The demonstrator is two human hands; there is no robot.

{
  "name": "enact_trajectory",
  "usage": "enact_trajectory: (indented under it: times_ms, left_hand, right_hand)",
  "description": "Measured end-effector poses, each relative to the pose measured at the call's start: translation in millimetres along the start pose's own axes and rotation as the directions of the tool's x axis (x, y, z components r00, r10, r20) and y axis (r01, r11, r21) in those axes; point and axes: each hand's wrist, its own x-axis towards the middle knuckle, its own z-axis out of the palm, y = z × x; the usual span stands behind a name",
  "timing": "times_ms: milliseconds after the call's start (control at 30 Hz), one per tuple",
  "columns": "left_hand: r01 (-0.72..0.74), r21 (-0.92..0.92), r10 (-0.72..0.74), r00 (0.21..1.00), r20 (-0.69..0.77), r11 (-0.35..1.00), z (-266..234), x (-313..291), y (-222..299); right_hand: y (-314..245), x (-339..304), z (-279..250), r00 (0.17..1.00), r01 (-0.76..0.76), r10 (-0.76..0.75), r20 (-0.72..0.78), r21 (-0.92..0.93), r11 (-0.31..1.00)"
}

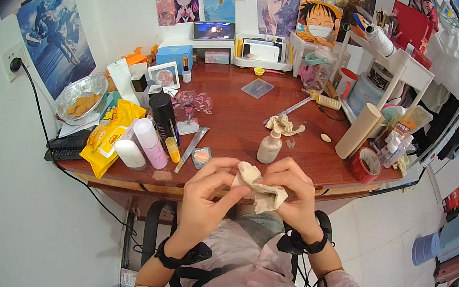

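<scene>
A crumpled beige tissue (266,193) is held up in front of my lap, at the near edge of the desk. My left hand (206,190) pinches its upper left part between thumb and fingers. On its other side, my right hand (296,186) has its fingers curled round the tissue, partly hidden by it. Just beyond my hands stands a small beige bottle (269,148) with a pale top. Another crumpled tissue (283,125) lies right behind this bottle. Left of my hands sit a small square compact (202,157) and a flat silver strip (190,148).
Upright bottles, including a pink one (150,144) and a black one (164,116), crowd the desk's left side beside a yellow wipes pack (114,136). At right are a red tape roll (365,165), a beige cylinder (359,130) and a white rack (415,73). A phone (214,30) stands at the back.
</scene>
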Motion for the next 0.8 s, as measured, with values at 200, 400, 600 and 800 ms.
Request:
enact_trajectory:
  times_ms: [200, 400, 600, 800]
  left_hand:
    - [0.01, 0.141, -0.028, 0.991, 0.127, 0.99, -6.0, 3.5, 3.1]
    - [0.022, 0.142, -0.056, 0.969, 0.24, 0.99, -2.4, 4.1, 7.7]
    - [-0.149, 0.236, 0.059, 0.934, 0.353, 0.96, 1.8, 5.7, 7.4]
    - [-0.23, 0.348, 0.092, 0.924, 0.372, 0.909, 0.9, 4.8, 14.2]
  right_hand:
    - [0.5, 5.1, -0.9, 0.998, -0.036, 0.037, 0.044, -0.033, 0.999]
    - [-0.7, 6.7, 0.3, 0.991, -0.071, 0.076, 0.106, -0.048, 0.996]
    - [2.1, -1.5, 4.1, 0.873, -0.32, 0.309, 0.378, -0.034, 0.947]
    - [-1.5, 0.3, 1.6, 0.897, -0.281, 0.245, 0.369, 0.047, 0.959]
